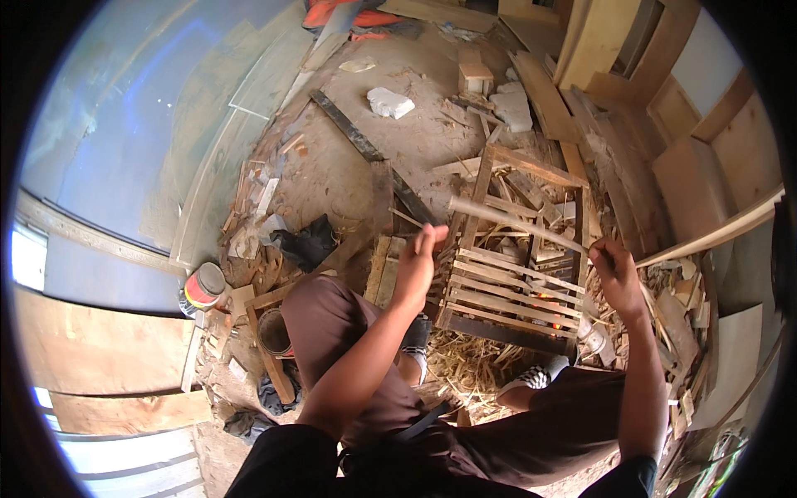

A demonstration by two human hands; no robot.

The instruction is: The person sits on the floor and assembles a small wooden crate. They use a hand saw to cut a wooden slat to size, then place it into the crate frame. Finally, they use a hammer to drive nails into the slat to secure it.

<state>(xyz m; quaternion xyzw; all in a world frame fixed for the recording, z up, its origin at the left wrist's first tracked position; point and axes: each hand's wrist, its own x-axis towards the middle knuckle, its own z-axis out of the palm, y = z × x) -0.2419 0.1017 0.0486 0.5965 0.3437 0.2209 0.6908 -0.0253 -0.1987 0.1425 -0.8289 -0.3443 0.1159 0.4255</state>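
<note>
My right hand (pixel 616 276) is closed round the near end of a thin pale wooden slat (pixel 519 224). The slat reaches up and to the left above a wooden slatted frame (pixel 515 300), slightly blurred. To the left of that frame, my left hand (pixel 418 264) is raised with its fingers drawn together. Whatever it may hold is too small to make out. Several light slats run across the near part of the frame, and its far part shows an open rectangle of darker wood. The frame stands between my feet, over straw and shavings.
A dark plank (pixel 357 137) lies on the dirt floor ahead, near a white lump (pixel 389 103). At left are a paint can (pixel 204 286), a black plastic bag (pixel 305 242) and a second can (pixel 274 332). Boards (pixel 544 95) line the right side.
</note>
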